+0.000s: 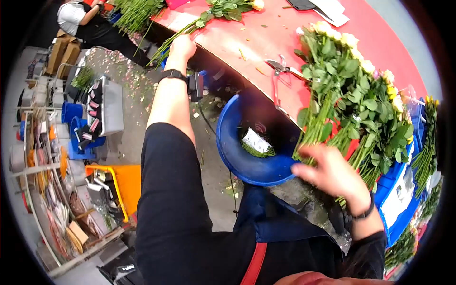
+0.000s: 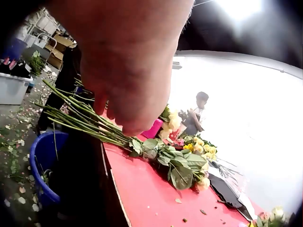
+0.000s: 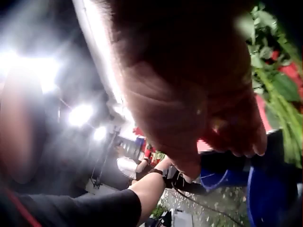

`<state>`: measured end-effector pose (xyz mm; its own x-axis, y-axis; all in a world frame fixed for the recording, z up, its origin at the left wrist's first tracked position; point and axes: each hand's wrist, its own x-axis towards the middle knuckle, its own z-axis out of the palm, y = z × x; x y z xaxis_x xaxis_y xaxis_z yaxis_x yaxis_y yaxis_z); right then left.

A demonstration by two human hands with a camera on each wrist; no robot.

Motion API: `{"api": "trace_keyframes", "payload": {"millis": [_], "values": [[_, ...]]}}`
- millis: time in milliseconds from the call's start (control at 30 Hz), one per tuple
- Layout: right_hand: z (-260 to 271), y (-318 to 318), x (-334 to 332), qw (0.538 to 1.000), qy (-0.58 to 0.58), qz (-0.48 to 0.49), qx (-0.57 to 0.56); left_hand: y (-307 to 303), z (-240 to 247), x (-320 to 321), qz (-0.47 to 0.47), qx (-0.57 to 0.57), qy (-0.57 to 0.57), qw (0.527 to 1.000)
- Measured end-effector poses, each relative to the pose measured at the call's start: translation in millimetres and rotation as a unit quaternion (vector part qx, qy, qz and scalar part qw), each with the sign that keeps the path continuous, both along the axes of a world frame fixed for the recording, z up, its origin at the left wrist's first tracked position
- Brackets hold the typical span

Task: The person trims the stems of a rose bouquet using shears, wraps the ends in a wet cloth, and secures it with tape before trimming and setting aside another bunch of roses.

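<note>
At the table's left edge, my left hand (image 1: 183,47) grips a bunch of roses (image 2: 165,158) by the stems. Bare stem ends (image 2: 80,118) stick out past the edge, while the leaves and pale blooms lie over the tabletop. The fingers' far side is hidden in the head view. My right hand (image 1: 327,171) holds nothing; its fingers are loosely bent and its thumb stands apart. It hovers by the stems of a large heap of yellow and cream roses (image 1: 351,85) on the table's right side. Pruning shears (image 1: 280,67) with red handles lie left of that heap.
Below the red table (image 1: 228,38) stands a blue bucket (image 1: 228,142) with cut greens and a white label inside. Blue crates (image 1: 396,199) flank my right side. An orange bin (image 1: 128,185) and a cluttered rack are at left. Another person (image 1: 78,19) works at upper left.
</note>
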<state>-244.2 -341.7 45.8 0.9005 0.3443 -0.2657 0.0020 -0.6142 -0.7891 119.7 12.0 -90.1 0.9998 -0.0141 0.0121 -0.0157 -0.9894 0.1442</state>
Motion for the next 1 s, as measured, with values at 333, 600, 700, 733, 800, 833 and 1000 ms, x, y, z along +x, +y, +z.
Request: {"api": "trace_keyframes", "payload": {"millis": [333, 600, 700, 733, 800, 833, 1000], "values": [[-146.8, 36.5, 200.1, 0.911, 0.002, -0.142, -0.387, -25.8, -54.7, 131.6, -0.054, 0.007, -0.162, 0.985], [-133.9, 52.0, 203.3, 0.870, 0.061, -0.116, -0.476, -77.3, -25.0, 143.5, 0.035, 0.034, 0.100, 0.994], [-126.0, 55.1, 205.3, 0.865, 0.073, -0.094, -0.487, -72.7, -30.5, 130.8, -0.016, -0.057, 0.093, 0.994], [-128.9, 55.0, 200.9, 0.863, 0.051, -0.095, -0.494, -67.8, -35.8, 124.3, -0.016, -0.099, 0.088, 0.991], [-123.5, 60.3, 197.6, 0.861, 0.061, -0.083, -0.498, -50.7, -51.3, 115.3, 0.003, -0.216, 0.085, 0.973], [-125.1, 60.1, 195.5, 0.863, 0.051, -0.080, -0.497, -38.1, -59.0, 110.0, 0.017, -0.272, 0.082, 0.959], [-127.8, 64.8, 184.9, 0.867, 0.031, -0.053, -0.495, 9.1, 28.1, 11.5, 0.021, -0.627, -0.070, 0.775]]}}
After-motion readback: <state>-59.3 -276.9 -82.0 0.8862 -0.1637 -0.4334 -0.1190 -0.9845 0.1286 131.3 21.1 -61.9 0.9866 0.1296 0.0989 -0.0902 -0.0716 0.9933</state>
